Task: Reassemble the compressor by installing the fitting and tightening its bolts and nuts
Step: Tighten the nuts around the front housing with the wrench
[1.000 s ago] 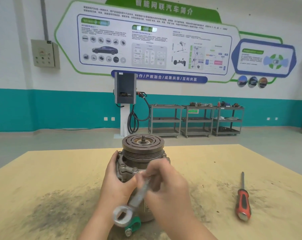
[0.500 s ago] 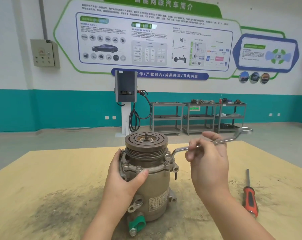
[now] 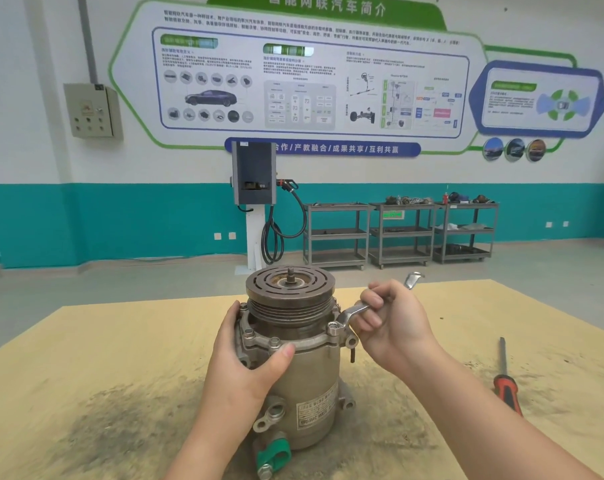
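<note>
Now we have the wrench (image 3: 354,311) seated on a bolt (image 3: 333,328) at the right side of the compressor's (image 3: 304,375) flange, where a second ago it lay across the near face of the housing, between our two hands. Half a second back the handle reached far out to the right over the table; it has since swung closer, and our right hand (image 3: 392,323) has slid down the shank towards the head. That hand curls its fingers round the handle, with the free end (image 3: 412,279) poking out beyond the knuckles. Our left hand (image 3: 248,358) wraps the left side of the flange, thumb pressed across the near rim, bracing the body upright on the yellow table (image 3: 85,375). We judge this to be the tightening of the flange bolts, one in a ring of several; the others near our thumb appear to be in place, but how tight they are we cannot tell.

A red-handled screwdriver (image 3: 506,382) lies well apart to the right. A green cap (image 3: 274,453) sits at the compressor's near foot. The pulley (image 3: 290,289) overhangs the flange just above the wrench head, so the swing is cramped there. Dark grime stains the table near left.
</note>
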`<state>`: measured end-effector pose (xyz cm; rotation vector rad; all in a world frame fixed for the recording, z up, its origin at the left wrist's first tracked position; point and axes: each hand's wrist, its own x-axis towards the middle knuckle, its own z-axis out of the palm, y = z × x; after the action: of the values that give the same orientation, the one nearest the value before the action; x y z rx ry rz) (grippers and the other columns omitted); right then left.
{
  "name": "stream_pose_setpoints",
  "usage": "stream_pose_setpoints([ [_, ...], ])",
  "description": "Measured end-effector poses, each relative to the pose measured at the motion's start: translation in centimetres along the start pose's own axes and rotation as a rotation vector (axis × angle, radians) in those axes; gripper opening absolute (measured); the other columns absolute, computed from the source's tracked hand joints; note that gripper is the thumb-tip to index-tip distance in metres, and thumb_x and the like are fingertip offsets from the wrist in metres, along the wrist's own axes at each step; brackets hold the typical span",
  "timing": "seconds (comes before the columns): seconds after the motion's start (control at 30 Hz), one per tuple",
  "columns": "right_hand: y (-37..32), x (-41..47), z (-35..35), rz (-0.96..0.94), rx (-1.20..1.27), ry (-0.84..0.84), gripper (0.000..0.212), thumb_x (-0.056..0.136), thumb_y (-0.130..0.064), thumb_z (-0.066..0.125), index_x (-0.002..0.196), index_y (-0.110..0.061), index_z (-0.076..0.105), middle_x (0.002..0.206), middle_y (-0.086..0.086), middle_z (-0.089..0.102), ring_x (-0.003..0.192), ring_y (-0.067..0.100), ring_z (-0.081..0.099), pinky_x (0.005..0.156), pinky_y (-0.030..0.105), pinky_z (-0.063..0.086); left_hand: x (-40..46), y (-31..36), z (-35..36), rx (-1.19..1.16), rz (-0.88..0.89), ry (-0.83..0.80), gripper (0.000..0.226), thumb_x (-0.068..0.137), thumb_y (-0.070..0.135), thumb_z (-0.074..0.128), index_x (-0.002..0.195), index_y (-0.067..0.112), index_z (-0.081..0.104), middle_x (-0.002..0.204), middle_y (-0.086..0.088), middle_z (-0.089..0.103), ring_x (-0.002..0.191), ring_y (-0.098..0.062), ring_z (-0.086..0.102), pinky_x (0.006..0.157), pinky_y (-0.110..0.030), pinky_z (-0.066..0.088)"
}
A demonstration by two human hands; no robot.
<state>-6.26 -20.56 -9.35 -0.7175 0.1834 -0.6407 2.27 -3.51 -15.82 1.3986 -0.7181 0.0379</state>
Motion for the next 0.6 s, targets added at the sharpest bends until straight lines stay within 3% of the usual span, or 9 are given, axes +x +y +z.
stream_pose_setpoints([
  [0.07,0.5,-0.1,-0.5,-0.041,0.056,0.015,0.016,0.083,0.001,0.032,0.079,-0.015,0.033,0.049,-0.004,0.033,0.032,0.010,0.022,0.033,0.020,0.024,-0.1,0.0,0.0,0.004,-0.007,0.005,0.099,0.049,0.062,0.077,0.138,0.049,0.035,0.125,0.032,0.056,0.117,0.006,0.055,0.098,-0.027,0.049],
  [0.2,0.8,-1.1,-1.1,-0.106,0.139,0.019,0.016,0.082,0.001,0.032,0.076,-0.013,0.038,0.047,-0.003,0.032,0.031,0.011,0.023,0.035,0.018,0.024,-0.1,0.2,0.1,0.010,-0.008,0.010,0.072,0.053,0.061,0.076,0.115,0.063,0.039,0.109,0.045,0.055,0.106,0.016,0.055,0.075,-0.009,0.049],
  [0.33,0.9,-3.3,-1.5,-0.218,0.074,0.002,0.020,0.080,0.001,0.034,0.072,-0.012,0.045,0.048,-0.001,0.034,0.035,0.013,0.025,0.038,0.020,0.028,-0.3,0.4,0.2,-0.020,-0.019,0.026,0.086,0.053,0.062,0.078,0.127,0.054,0.035,0.115,0.039,0.055,0.111,0.012,0.054,0.077,-0.008,0.048],
  [0.43,2.1,-6.0,-1.8,-0.516,-0.180,-0.069,0.027,0.079,0.001,0.039,0.069,-0.019,0.055,0.052,0.002,0.044,0.042,0.017,0.036,0.045,0.024,0.036,-0.1,0.1,0.2,-0.017,-0.022,0.017,0.081,0.054,0.061,0.078,0.122,0.059,0.035,0.112,0.043,0.056,0.109,0.015,0.053,0.074,-0.005,0.048],
  [0.5,3.7,-7.8,-1.6,-0.773,-0.502,-0.141,0.022,0.080,-0.008,0.046,0.073,-0.027,0.056,0.057,-0.001,0.049,0.050,0.014,0.043,0.050,0.021,0.038,-0.3,0.0,0.2,0.003,-0.015,0.010,0.080,0.061,0.059,0.083,0.127,0.055,0.037,0.113,0.043,0.055,0.110,0.014,0.054,0.083,-0.013,0.049],
  [0.6,5.9,-8.6,-0.3,-1.057,-1.082,-0.218,0.011,0.083,-0.020,0.049,0.083,-0.030,0.054,0.066,-0.012,0.050,0.058,0.007,0.045,0.054,0.020,0.037,-0.1,-0.1,0.1,-0.014,-0.034,-0.013,0.093,0.060,0.046,0.084,0.140,0.037,0.039,0.123,0.022,0.062,0.112,0.000,0.061,0.091,-0.025,0.051],
])
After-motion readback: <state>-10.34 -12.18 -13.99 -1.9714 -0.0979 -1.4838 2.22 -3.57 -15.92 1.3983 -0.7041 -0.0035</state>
